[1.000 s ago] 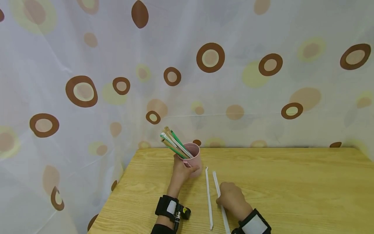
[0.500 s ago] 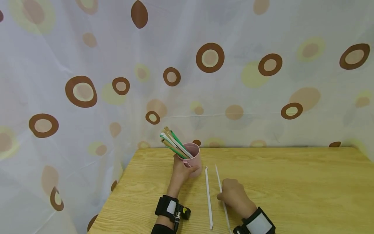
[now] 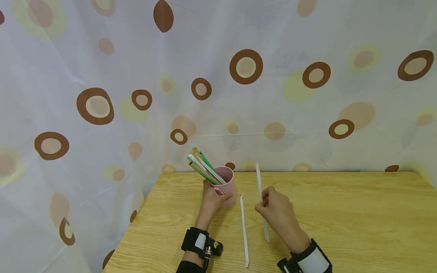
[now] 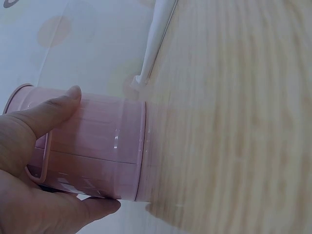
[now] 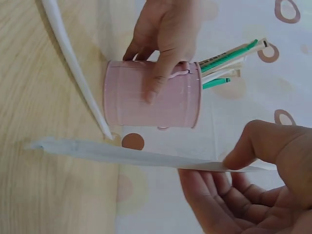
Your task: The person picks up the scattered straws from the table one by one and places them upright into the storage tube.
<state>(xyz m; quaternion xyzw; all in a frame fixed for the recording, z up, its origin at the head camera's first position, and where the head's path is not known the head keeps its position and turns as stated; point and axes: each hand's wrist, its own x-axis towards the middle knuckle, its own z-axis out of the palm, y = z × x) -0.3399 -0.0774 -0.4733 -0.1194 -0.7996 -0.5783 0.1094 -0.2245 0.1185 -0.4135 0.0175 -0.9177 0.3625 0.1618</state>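
Note:
A pink metal mug (image 3: 228, 191) stands on the table, with several straws (image 3: 206, 167) in green, white and tan leaning out to its left. My left hand (image 3: 211, 199) grips it on the handle side, thumb along the wall, as the left wrist view also shows. Between thumb and fingers, my right hand (image 3: 278, 210) pinches a white paper-wrapped straw (image 3: 258, 180), raised nearly upright to the right of the mug. Its lower end appears close to the tabletop; contact cannot be told. A second white paper-wrapped straw (image 3: 244, 235) lies on the table between my hands.
The wooden table (image 3: 341, 212) ends at a back edge against a hanging curtain (image 3: 218, 113) with brown ring patterns. That curtain also runs down the table's left side. Black straps with cameras (image 3: 196, 242) sit on both wrists.
My right hand has lifted the white paper-wrapped straw off the table, moving up and slightly right, and the straw has tilted upright. My left hand and the mug have stayed put.

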